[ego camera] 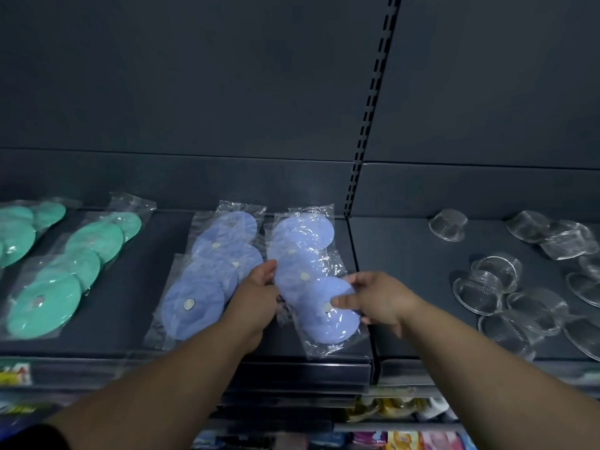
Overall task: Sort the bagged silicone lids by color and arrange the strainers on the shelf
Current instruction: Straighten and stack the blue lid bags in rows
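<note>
Bagged blue silicone lids lie in the middle of the dark shelf: one pile on the left and one bag on the right. My left hand grips that right bag's left edge. My right hand holds its right side, thumb on top of the nearest lid. Bagged green lids sit at the far left. Several metal mesh strainers lie scattered on the right shelf section.
A slotted upright splits the grey back panel between the two shelf sections. Below the shelf's front edge hang colourful packaged goods.
</note>
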